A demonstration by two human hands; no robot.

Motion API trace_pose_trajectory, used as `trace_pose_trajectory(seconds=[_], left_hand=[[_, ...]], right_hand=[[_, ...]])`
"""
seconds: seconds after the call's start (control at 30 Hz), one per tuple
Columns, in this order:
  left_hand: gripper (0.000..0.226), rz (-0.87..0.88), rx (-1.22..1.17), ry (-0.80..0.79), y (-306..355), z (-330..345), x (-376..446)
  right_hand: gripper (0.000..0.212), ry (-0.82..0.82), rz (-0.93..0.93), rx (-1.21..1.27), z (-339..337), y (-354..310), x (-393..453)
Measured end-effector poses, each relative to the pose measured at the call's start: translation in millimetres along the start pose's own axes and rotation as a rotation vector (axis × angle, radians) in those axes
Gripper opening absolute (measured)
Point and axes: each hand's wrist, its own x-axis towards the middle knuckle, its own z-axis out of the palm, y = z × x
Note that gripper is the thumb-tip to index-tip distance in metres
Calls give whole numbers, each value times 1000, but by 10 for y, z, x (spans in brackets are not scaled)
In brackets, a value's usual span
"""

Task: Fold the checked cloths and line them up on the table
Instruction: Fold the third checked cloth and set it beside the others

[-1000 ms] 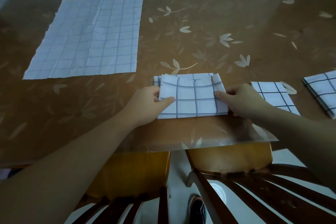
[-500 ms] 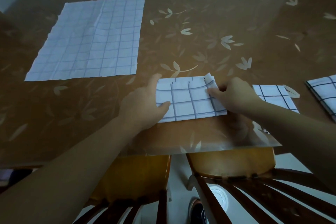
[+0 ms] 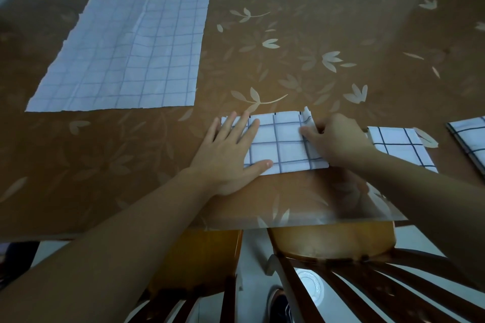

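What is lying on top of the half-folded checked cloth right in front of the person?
Both hands. The left hand lies flat on the half-folded cloth, fingers spread. The right hand pinches its right end, lifting a corner. The cloth under the hands is hidden.

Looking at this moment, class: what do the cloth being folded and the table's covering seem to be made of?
Cloth being folded: thin woven fabric, probably cotton, matte white with dark check lines; it creases softly and one corner curls up.
Table covering: likely clear plastic sheeting, glossy; it reflects light and overhangs the edge, over a brown leaf-patterned surface.
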Motion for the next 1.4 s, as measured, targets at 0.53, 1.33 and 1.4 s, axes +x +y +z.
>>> trace_pose_trajectory(seconds=[0.53, 1.33, 1.4], left_hand=[[71, 31, 95, -8, 3, 12, 15], [78, 60, -238, 53, 809, -47, 147], [81, 40, -204, 28, 715, 2, 170]], right_hand=[[85, -64, -503, -51, 674, -740, -408], [82, -66, -418, -513, 247, 126, -102], [82, -63, -412, -492, 249, 109, -96]])
